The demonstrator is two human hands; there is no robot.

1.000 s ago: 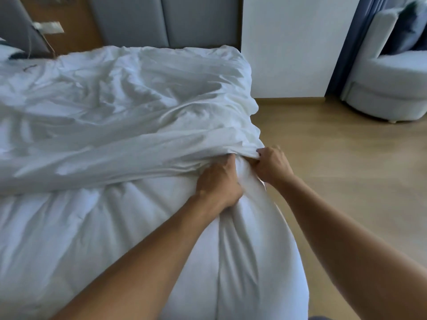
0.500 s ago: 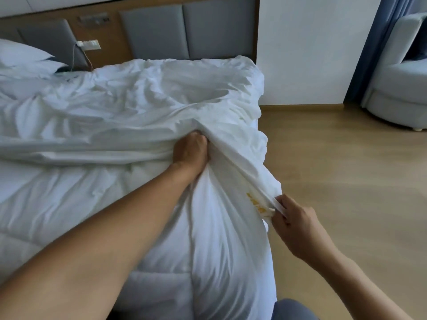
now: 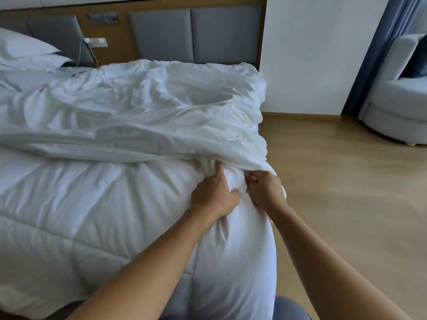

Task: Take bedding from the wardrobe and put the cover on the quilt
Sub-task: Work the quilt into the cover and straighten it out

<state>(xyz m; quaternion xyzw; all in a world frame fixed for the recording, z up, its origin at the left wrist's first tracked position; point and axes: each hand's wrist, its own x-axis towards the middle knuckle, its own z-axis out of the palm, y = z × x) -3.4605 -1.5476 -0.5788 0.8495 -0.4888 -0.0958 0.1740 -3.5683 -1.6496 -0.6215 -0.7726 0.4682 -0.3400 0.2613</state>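
Now that the right grip (image 3: pixel 265 190) has returned beside the left grip (image 3: pixel 215 192), it pinches the edge of the cover (image 3: pixel 138 116) while the left bunches the quilt (image 3: pixel 92 215), half sheathed on the bed (image 3: pixel 34 75); feeding can resume.

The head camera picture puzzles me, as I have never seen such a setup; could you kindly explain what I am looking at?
There is no machine here: a person wears a camera on the head, which looks down at their own bare hands. A white quilt lies spread in front, with the crumpled cover drawn over its far half. The left hand grips the quilt near its right edge; the right hand pinches the cover's edge beside it. A pillow and an armchair are behind.
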